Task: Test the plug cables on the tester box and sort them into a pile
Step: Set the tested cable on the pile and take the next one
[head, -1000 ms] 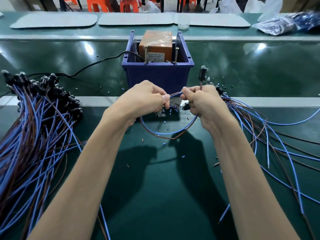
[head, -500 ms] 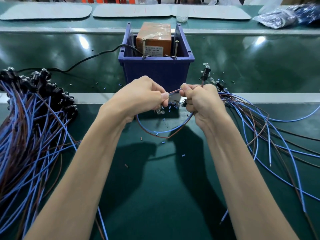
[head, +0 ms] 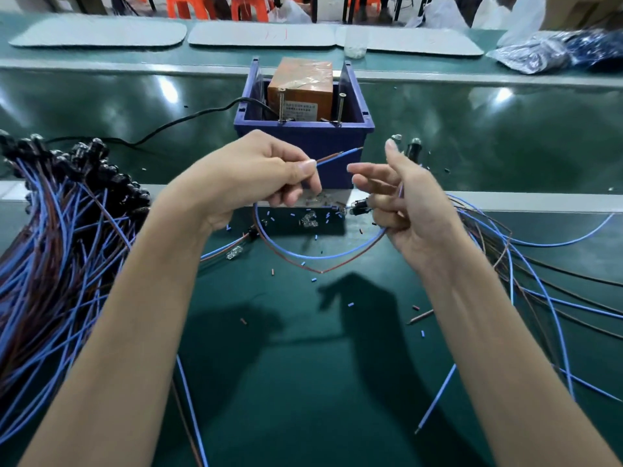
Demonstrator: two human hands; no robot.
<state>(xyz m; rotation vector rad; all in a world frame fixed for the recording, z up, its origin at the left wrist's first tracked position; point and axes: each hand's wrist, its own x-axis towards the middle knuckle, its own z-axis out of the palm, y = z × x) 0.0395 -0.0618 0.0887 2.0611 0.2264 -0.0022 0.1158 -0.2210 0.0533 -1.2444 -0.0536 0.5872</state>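
A blue and brown plug cable (head: 317, 257) hangs in a loop between my two hands. My left hand (head: 256, 176) pinches its two bare wire ends, which point toward the tester box. My right hand (head: 408, 203) has thumb and forefinger spread, while its lower fingers curl round the cable near the black plug end. The tester box is an orange unit (head: 300, 85) inside a blue bin (head: 303, 139), with two upright metal screws at its front rim. A big pile of cables (head: 57, 237) lies at the left.
Loose blue and brown cables (head: 526, 284) spread over the green mat at the right. A black power cord (head: 182, 119) runs left from the bin. Small cut bits of insulation litter the mat. Grey pads and plastic bags (head: 556, 52) lie at the back.
My hands have drawn apart. My right hand let go of the wire ends and spread its fingers; my left hand now holds the ends alone, raised toward the bin.
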